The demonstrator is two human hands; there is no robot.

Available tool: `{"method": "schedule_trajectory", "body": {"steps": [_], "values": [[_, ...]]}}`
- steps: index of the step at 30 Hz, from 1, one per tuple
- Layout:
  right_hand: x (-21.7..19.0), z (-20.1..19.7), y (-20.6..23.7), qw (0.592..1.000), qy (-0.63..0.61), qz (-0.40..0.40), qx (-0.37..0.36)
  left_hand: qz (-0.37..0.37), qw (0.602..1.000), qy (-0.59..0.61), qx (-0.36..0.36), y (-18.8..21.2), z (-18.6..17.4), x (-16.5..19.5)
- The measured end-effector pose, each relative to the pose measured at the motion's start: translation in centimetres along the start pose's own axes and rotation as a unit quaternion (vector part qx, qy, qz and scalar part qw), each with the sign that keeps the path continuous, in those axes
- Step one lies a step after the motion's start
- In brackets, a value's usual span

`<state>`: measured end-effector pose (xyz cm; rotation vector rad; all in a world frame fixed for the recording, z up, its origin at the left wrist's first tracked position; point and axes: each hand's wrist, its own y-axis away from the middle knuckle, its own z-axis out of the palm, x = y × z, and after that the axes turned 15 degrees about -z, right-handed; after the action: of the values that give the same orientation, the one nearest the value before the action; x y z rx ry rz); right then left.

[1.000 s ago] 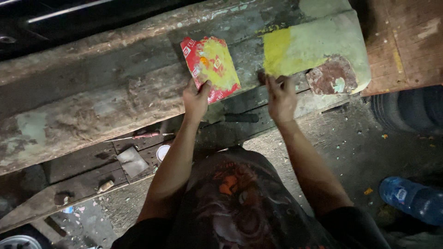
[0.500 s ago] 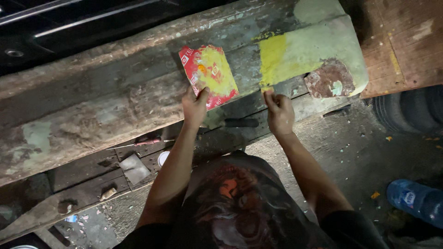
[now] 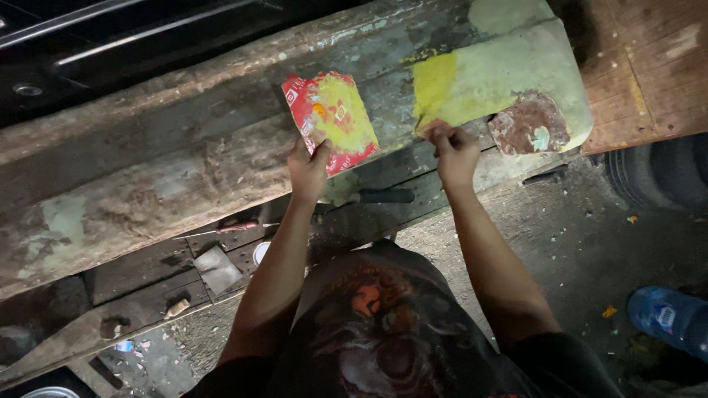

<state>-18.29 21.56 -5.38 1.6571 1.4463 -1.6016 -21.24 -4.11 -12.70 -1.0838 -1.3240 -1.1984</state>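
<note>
Though barely shifted over the last second, left hand (image 3: 308, 168) kept at the lower edge of the red-and-yellow packet (image 3: 330, 120), thumb and fingers pinching its corner, packet lying flat and tilted just above that hand. Changed more at the right hand (image 3: 453, 151): fingers stretched flat a moment ago, now bunched together and pinching at the lower corner of the yellow patch (image 3: 435, 92), right at the fingertips; whether anything is actually caught between them, cannot tell. Judged from that, work now fixed on the edge of the patch, with the packet merely steadied. Beyond the right hand, a pale green panel (image 3: 516, 70) carrying the patch, with a rust-brown blotch (image 3: 529, 121) just to the outer side of that hand. Under both hands, a long, worn wooden surface (image 3: 147, 184), scuffed and flaking. Nearer the body, below the left hand, a lower ledge with a red-handled screwdriver (image 3: 237, 228), a dark tool handle (image 3: 385, 196), a small white lid (image 3: 260, 252) and a grey square scrap (image 3: 216, 269). Well off to the right-hand side, gritty ground, a tyre (image 3: 656, 177) and a blue bottle (image 3: 664, 317). Dim light throughout.
</note>
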Motion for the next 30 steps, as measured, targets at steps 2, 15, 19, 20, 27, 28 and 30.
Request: {"method": "schedule_trajectory", "body": {"steps": [2,15,19,20,27,28,30], "values": [[0.1,-0.5,-0.2,0.999,0.015,-0.047,0.014,-0.043,0.997,0.061,-0.014,0.0,0.3,0.1],[2.2,-2.5,-1.9,0.991,0.104,-0.064,-0.052,-0.058,0.994,0.091,-0.003,-0.2,1.1,-0.3],[2.8,-3.2,-2.4,0.983,-0.125,0.131,0.028,-0.042,0.998,0.046,0.021,-0.3,1.5,-0.2],[2.9,-3.3,-2.5,0.981,-0.143,0.129,0.027,-0.037,0.998,0.039,0.023,-0.2,1.5,-0.1],[3.5,-3.9,-2.4,1.000,-0.003,0.024,-0.019,-0.048,0.996,0.079,0.007,0.5,2.0,0.6],[3.5,-4.1,-2.5,0.998,-0.047,0.037,0.002,-0.046,0.996,0.073,0.012,0.6,2.0,0.6],[3.5,-4.2,-2.6,0.988,-0.133,0.065,0.044,-0.044,0.997,0.060,0.020,0.6,2.1,0.6]]}}
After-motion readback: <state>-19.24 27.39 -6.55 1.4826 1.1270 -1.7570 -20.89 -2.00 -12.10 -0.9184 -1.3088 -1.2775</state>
